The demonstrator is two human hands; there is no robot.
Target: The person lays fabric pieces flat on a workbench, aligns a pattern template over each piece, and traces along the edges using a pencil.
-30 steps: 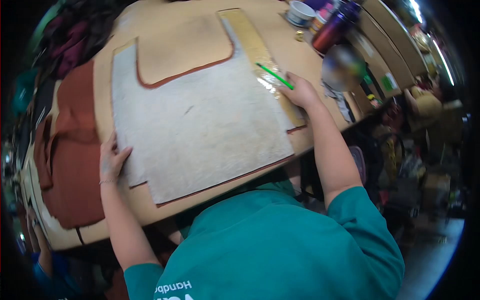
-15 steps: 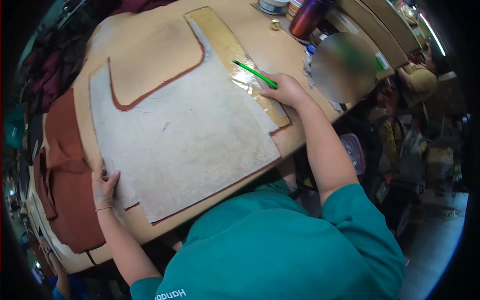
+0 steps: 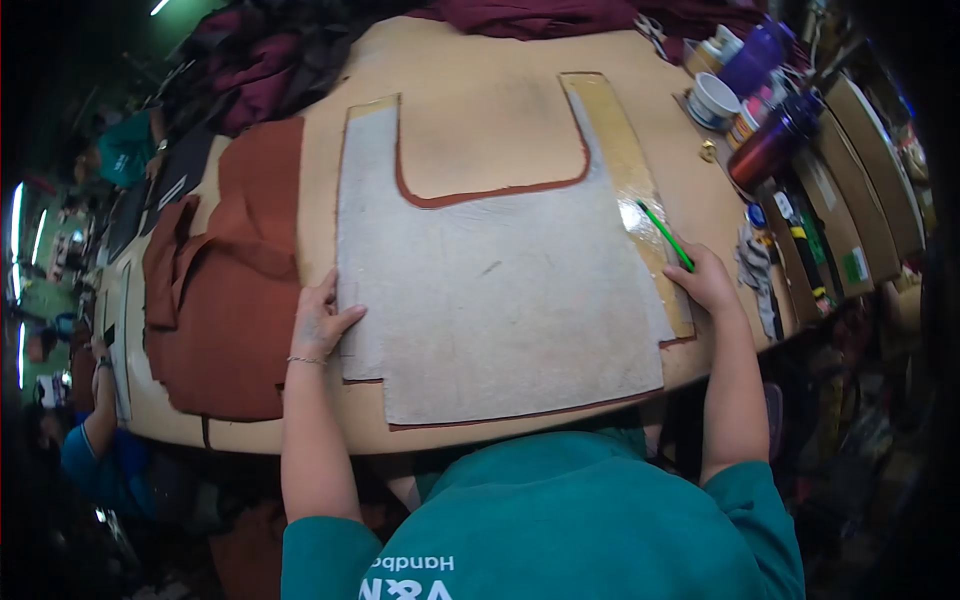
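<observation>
1. Pale-grey U-shaped flat template [image 3: 510,300]: on the tan worktop [image 3: 500,55], by its near edge, two prongs pointing away
2. Left hand [image 3: 322,322]: thumb over the template's left edge; whether fingers grip, cannot tell
3. Right hand [image 3: 706,279]: fingers closed on slim bright-green pencil [image 3: 663,233], long axis slanting away leftward

The sheet [image 3: 500,310] is pale grey, with a dark smudge [image 3: 490,268] near its middle and glossy yellow-gold along its right arm. Rust-red leather [image 3: 490,194] edges its cutout. The pen [image 3: 657,226] is bright green, the table [image 3: 480,130] plain tan, the fabric [image 3: 240,330] at left rust-brown. The shirt [image 3: 570,520] is teal with white lettering; the bottle [image 3: 762,152] shades from red to purple; the tub [image 3: 712,103] is white.
</observation>
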